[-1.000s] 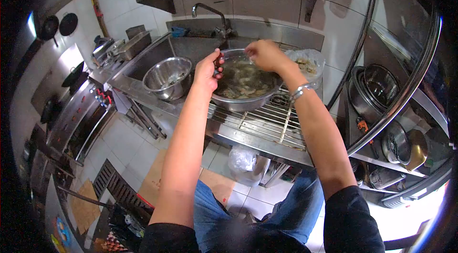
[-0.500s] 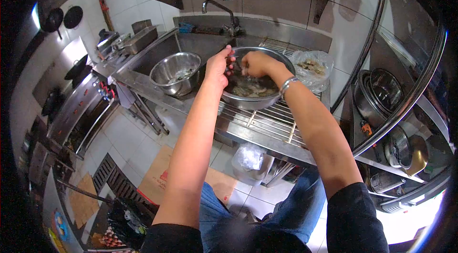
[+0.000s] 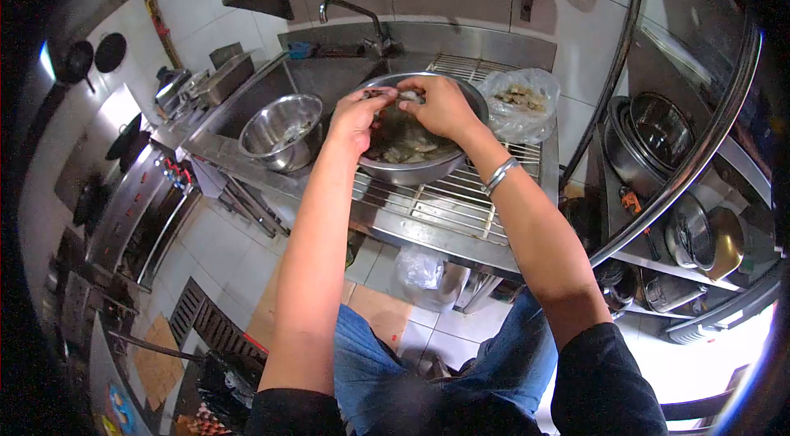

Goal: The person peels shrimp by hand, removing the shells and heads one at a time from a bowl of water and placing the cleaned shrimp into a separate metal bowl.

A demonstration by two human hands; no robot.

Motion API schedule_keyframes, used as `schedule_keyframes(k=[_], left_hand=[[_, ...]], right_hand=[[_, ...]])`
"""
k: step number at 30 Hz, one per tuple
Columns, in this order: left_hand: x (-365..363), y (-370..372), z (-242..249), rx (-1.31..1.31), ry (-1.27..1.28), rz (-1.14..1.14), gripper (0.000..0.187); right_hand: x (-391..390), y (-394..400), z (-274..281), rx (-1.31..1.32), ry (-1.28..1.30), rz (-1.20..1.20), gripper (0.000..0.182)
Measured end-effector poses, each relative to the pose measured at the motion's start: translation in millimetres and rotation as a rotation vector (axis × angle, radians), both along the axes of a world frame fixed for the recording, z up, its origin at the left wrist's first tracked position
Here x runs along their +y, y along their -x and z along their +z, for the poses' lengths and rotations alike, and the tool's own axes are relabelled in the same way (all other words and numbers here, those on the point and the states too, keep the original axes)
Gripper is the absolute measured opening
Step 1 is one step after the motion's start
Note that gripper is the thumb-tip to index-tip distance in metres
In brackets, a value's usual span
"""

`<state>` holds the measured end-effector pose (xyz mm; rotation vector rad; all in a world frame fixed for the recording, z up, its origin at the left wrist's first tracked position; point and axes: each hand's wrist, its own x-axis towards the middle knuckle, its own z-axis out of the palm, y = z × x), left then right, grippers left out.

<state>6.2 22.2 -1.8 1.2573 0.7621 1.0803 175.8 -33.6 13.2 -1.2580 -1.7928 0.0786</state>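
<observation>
My left hand (image 3: 355, 117) and my right hand (image 3: 442, 105) are both raised over the large steel bowl (image 3: 415, 169), close together above its far half. Between the fingertips of the two hands I hold a small pale piece of food (image 3: 403, 95); the view is too small to identify it exactly, but it resembles the pale pieces lying in the bowl. The fingers of both hands are curled inward and pinch this piece from either side, left hand at its left end, right hand at its right end. Neither hand is spread flat.

The large steel bowl rests on a wire rack (image 3: 448, 206) set into the stainless counter (image 3: 247, 158). It contains a heap of pale pieces with some liquid. A bracelet (image 3: 497, 176) sits on my right wrist.

Left of the large bowl, apart from it, stands a smaller steel bowl (image 3: 280, 130) on the counter edge beside the sink (image 3: 329, 78). A faucet (image 3: 355, 15) rises behind the sink. To the right of the large bowl, just beside it on the rack, lies a clear plastic bag (image 3: 520, 104) holding more pieces. Further right, shelves carry stacked pots (image 3: 650, 144). A stove (image 3: 132, 181) stands at the far left.
</observation>
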Motion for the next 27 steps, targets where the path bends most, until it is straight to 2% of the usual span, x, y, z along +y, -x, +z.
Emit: schedule_keyframes(k=[2, 4, 7, 10, 13, 27], left_hand=[[-2, 2, -2, -0.066, 0.034, 0.024, 0.016], [-4, 1, 1, -0.075, 0.028, 0.058, 0.017], [-10, 0, 6, -0.075, 0.009, 0.107, 0.018], [-11, -1, 6, -0.06, -0.004, 0.109, 0.019], [-12, 1, 5, -0.046, 0.011, 0.096, 0.019], [1, -2, -3, -0.037, 0.009, 0.143, 0.018]], right_hand=[[3, -1, -5, 0.034, -0.045, -0.001, 0.031], [5, -3, -4, 0.145, 0.127, 0.017, 0.033], [5, -4, -1, 0.129, 0.245, 0.016, 0.035], [4, -2, -2, 0.033, 0.206, -0.004, 0.032], [3, 0, -1, 0.023, 0.267, -0.039, 0.03], [1, 0, -5, -0.089, 0.198, -0.174, 0.029]])
